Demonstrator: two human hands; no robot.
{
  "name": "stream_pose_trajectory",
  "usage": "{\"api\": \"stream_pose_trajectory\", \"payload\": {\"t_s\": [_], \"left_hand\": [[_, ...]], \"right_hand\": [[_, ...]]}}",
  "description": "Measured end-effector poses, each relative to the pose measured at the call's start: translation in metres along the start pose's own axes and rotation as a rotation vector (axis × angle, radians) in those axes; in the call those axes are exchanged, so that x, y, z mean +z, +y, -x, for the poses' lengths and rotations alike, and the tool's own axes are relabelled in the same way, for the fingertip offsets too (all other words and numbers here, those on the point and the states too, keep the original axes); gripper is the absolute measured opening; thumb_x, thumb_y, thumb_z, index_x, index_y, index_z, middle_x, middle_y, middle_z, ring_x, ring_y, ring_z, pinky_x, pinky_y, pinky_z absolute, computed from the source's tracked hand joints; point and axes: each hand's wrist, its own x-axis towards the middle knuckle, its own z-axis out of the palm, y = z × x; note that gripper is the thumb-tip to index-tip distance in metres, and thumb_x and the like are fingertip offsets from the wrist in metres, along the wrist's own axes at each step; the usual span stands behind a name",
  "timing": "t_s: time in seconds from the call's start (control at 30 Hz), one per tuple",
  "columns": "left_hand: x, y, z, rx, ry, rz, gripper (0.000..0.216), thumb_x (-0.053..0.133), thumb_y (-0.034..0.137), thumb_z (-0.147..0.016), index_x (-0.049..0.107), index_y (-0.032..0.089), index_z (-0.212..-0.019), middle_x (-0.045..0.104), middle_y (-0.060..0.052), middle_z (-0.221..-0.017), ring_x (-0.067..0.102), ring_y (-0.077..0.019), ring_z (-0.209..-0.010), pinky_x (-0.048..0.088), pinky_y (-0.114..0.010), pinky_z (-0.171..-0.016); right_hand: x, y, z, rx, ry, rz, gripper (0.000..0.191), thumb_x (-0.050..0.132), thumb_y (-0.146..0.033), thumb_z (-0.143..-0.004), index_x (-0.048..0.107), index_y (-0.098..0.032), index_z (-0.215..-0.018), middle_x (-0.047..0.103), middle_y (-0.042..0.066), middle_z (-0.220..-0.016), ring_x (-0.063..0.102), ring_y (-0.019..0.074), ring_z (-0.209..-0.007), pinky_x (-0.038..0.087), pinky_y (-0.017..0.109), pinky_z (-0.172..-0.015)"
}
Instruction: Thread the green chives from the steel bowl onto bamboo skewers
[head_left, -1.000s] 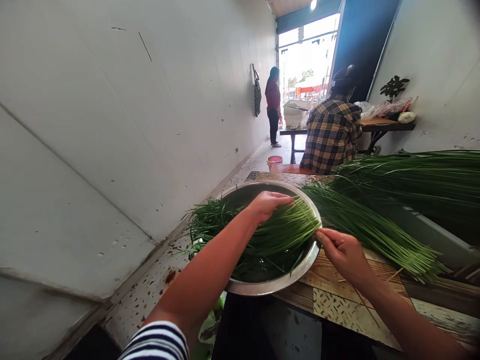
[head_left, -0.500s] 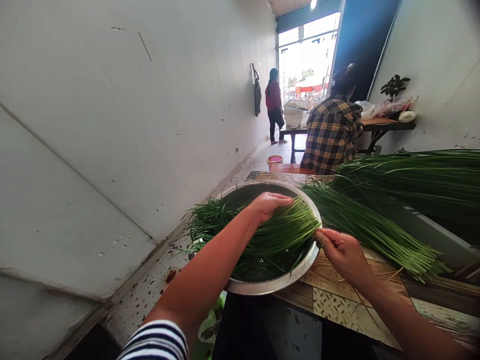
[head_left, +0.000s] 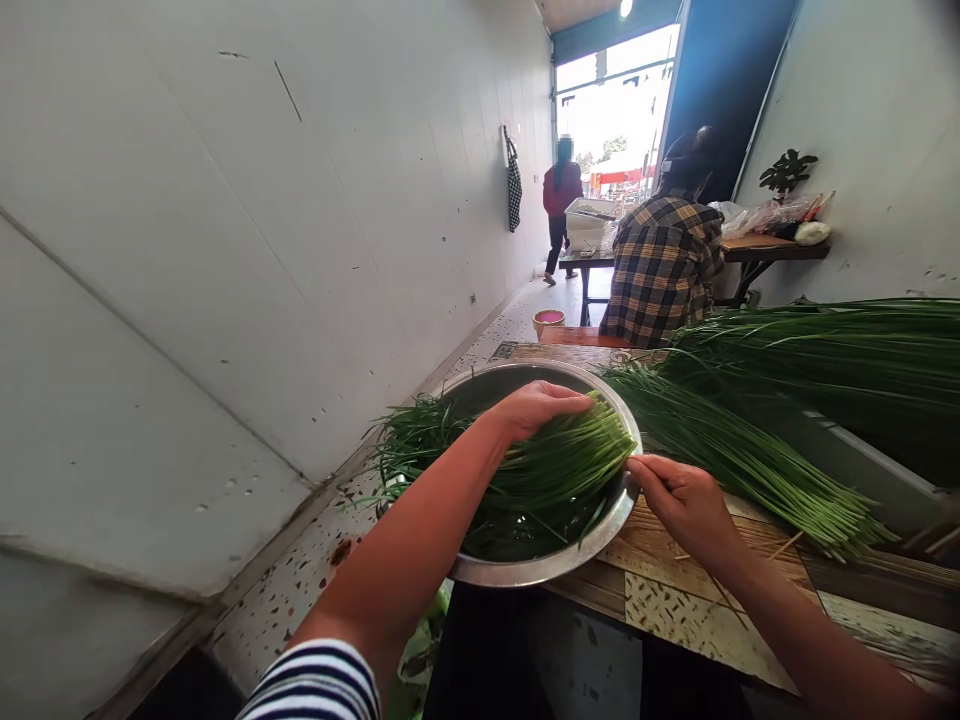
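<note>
A bunch of garlic chives [head_left: 577, 455] lies in a round metal basin [head_left: 517, 574], with its pale cut ends toward the right rim and its dark leaves spilling over the left side. My left hand [head_left: 541, 405] is closed over the top of the bunch near the stem ends. At the right rim, my right hand [head_left: 686, 500] pinches the tip of the stems between thumb and forefinger. Some water glints in the bottom of the basin. Another bundle of chives [head_left: 765, 465] rests to the right, beside my right hand.
A larger heap of chives [head_left: 840, 340] lies over a pale crate [head_left: 810, 450] at the right. Thin sticks cross the wood-patterned tabletop [head_left: 697, 620]. Beyond sits a person in a plaid shirt [head_left: 664, 265]; another in red [head_left: 562, 190] stands near the doorway. A pink bucket [head_left: 549, 318] is on the floor.
My right hand has shifted very slightly left along the stem ends, and my left hand hardly moves. The distant person in red has turned and stepped a little to the right.
</note>
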Motion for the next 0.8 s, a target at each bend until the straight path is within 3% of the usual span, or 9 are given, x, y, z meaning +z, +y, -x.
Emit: {"api": "stream_pose_trajectory", "payload": {"t_s": [0.2,0.5,0.67,0.8], "left_hand": [[-0.001,0.007,0.004,0.026,0.045,-0.012,0.043,0.087,0.038,-0.044,0.074,0.009,-0.074,0.071,-0.01,-0.073,0.064,-0.0169,-0.066,0.05,-0.03,-0.069],[0.006,0.011,0.009,0.038,-0.13,-0.048,0.039,0.082,0.041,-0.055,0.073,0.01,-0.076,0.071,-0.01,-0.076,0.064,-0.0176,-0.067,0.051,-0.032,-0.071],[0.01,0.009,0.006,0.059,-0.1,-0.094,0.043,0.077,0.046,-0.061,0.072,0.011,-0.085,0.07,-0.009,-0.08,0.063,-0.0165,-0.069,0.05,-0.032,-0.072],[0.005,0.025,0.013,0.185,-0.088,-0.278,0.045,0.075,0.048,-0.062,0.071,0.015,-0.092,0.068,-0.005,-0.081,0.059,-0.0136,-0.071,0.045,-0.028,-0.071]], "right_hand": [[-0.005,0.001,-0.001,0.013,-0.029,-0.082,0.03,0.05,-0.038,-0.089,0.072,-0.018,-0.096,0.074,0.004,-0.086,0.066,0.0174,-0.073,0.05,0.026,-0.065],[-0.007,-0.016,0.0,-0.039,0.089,-0.003,0.026,0.052,-0.033,-0.086,0.074,-0.019,-0.088,0.075,0.006,-0.084,0.068,0.0197,-0.071,0.052,0.028,-0.066],[-0.006,-0.016,-0.003,-0.034,0.124,-0.037,0.028,0.052,-0.036,-0.085,0.073,-0.018,-0.082,0.075,0.006,-0.082,0.068,0.0194,-0.071,0.052,0.028,-0.064],[-0.011,-0.016,-0.009,-0.053,0.111,-0.033,0.027,0.049,-0.035,-0.087,0.07,-0.019,-0.085,0.073,0.005,-0.078,0.066,0.0173,-0.068,0.05,0.026,-0.061]]}}
